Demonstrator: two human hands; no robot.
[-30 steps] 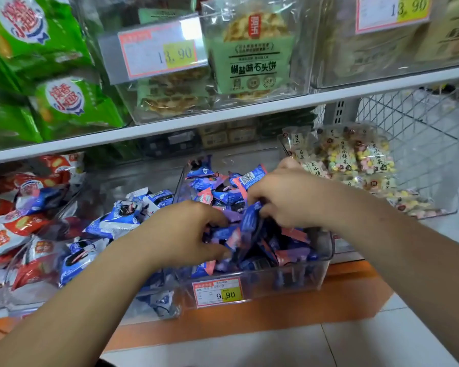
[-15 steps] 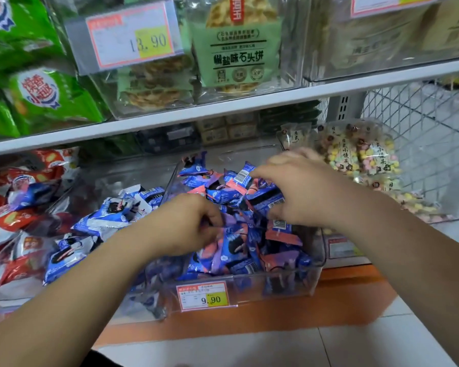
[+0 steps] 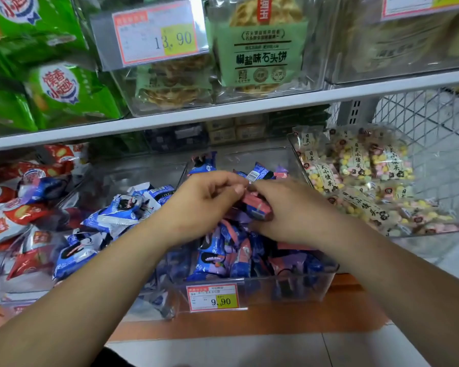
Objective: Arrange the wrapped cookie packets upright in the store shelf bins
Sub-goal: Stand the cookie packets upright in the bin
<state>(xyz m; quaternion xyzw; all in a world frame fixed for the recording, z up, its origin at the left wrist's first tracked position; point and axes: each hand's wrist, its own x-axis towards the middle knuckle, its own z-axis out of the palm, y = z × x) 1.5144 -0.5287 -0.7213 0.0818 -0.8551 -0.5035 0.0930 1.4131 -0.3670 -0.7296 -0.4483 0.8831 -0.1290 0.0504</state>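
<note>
the packets (image 3: 215, 255) are small blue, purple and pink wrappers, some printed with a dark round cookie. they lie heaped at every angle in a clear bin (image 3: 289, 290) on the lower shelf, with a 9.90 tag (image 3: 214, 298) on its front wall. above the heap, near the middle of the bin, one pink packet (image 3: 255, 205) is held tilted between both hands. the two forearms cross the near part of the bin and hide some of the heap. just left, a second bin holds blue-and-white packs (image 3: 117, 210), then red bags (image 3: 16, 215). to the right are bags of pastel sweets (image 3: 361, 176), beside a wire basket (image 3: 435, 123). the upper shelf (image 3: 223, 112) carries green bags (image 3: 64, 94) and biscuit packs (image 3: 260, 54). the left hand (image 3: 204, 205) pinches the pink packet's upper end, fingers (image 3: 236, 188) narrow. the right hand (image 3: 289, 210) curls round its lower end, fingertips hidden beneath.
</note>
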